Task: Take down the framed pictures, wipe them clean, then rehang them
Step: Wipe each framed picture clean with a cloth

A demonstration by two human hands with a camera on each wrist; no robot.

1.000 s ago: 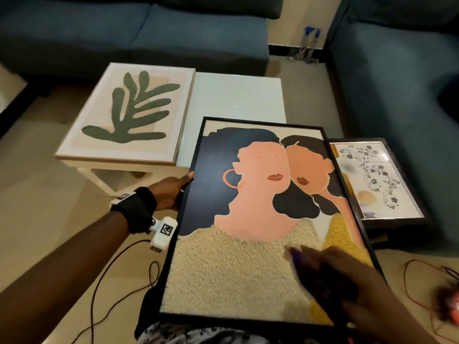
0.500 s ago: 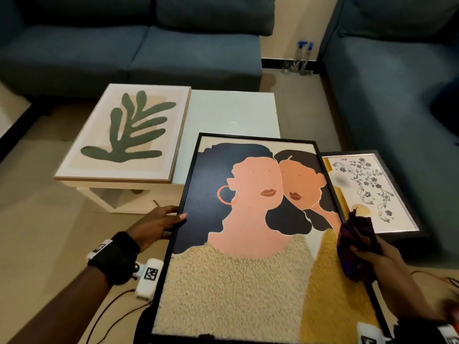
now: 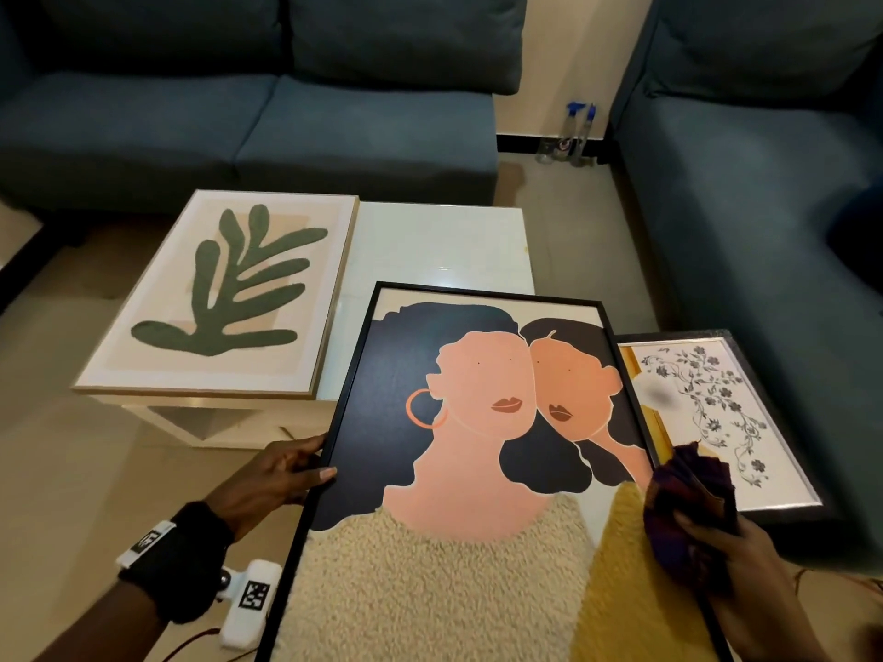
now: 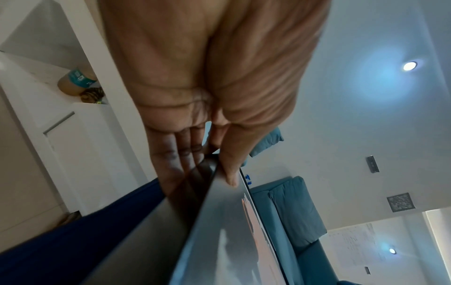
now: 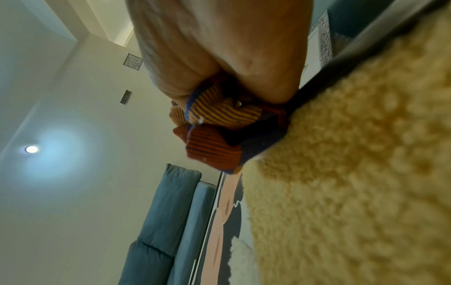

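Three framed pictures in view. A portrait of two women, black frame, lies tilted before the person, its far edge over the white table. A leaf print in a pale wood frame lies flat on the table. A floral print, dark frame, sits right of the portrait. The left hand pinches the portrait's left edge, thumb on the glass. The right hand clutches a bunched striped cloth at the portrait's right edge. Two spray bottles stand by the wall.

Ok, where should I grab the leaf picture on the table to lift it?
Take the leaf picture by its two long wooden edges, one hand from each side. It lies flat on the white table, its near-left corner overhanging, so fingers can probably slip under there.
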